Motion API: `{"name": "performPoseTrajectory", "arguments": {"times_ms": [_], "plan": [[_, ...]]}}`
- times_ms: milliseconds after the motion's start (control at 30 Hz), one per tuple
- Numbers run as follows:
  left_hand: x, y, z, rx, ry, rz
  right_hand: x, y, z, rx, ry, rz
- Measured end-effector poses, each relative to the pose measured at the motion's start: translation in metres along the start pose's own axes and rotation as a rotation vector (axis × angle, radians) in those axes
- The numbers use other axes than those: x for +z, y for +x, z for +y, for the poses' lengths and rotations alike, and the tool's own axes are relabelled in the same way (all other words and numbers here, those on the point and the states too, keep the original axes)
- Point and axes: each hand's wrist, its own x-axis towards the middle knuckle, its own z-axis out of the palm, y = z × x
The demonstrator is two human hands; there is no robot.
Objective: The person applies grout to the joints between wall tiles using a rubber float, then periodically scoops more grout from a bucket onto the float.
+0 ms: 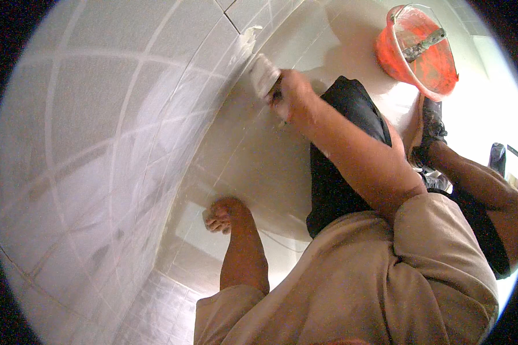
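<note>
Two bare hands at work low down, beside a tiled wall (92,92) that fills the left of the frame. Right hand (292,95), upper centre: fingers wrapped round a pale flat tool (264,75), which sits at the seam where wall meets floor (259,155). Grip looks firm, wrist turned toward the wall; I judge this sets the tool's face along the seam. Tool slightly blurred, exact shape uncertain. Just above it in the frame, a ragged smear of white paste (248,41) on the wall's lower edge.

Left hand (225,214), lower centre: fingers curled in, near the foot of the wall. Whether they close on anything, cannot tell. May be there to steady the body, though contact with the floor is unclear.

Orange bucket (389,52), upper right, wire handle (415,6) raised, pale residue inside. A second tool (427,43), handle smeared, slants across its mouth; probably placed so for easy pick-up and to drain into the bucket. Bucket stands on the right-arm side, presumably for reach, near a dark shoe (431,123).

Tile joints: many pale lines, whitish haze over the faces; one dark gap (231,20) at top centre.

Labels, brands, writing: none legible on tools, bucket or beige shirt (351,270).
</note>
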Motion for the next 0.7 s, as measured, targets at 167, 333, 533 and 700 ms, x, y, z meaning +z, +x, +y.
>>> {"name": "performPoseTrajectory", "arguments": {"times_ms": [167, 333, 533, 700], "plan": [[0.015, 0.064, 0.066, -0.565, -0.484, 0.112, 0.01, 0.037, 0.002, 0.088, 0.09, 0.048], [0.035, 0.096, 0.057, -0.25, 0.427, -0.737, 0.024, 0.025, 0.03, 0.134, -0.126, -0.006], [0.0, 0.037, 0.038, -0.633, -0.588, 0.24, -0.016, 0.067, -0.004, -0.05, -0.314, 0.191], [0.053, 0.102, 0.065, -0.346, -0.661, 0.271, 0.026, 0.003, 0.017, 0.031, -0.177, -0.004]]}}
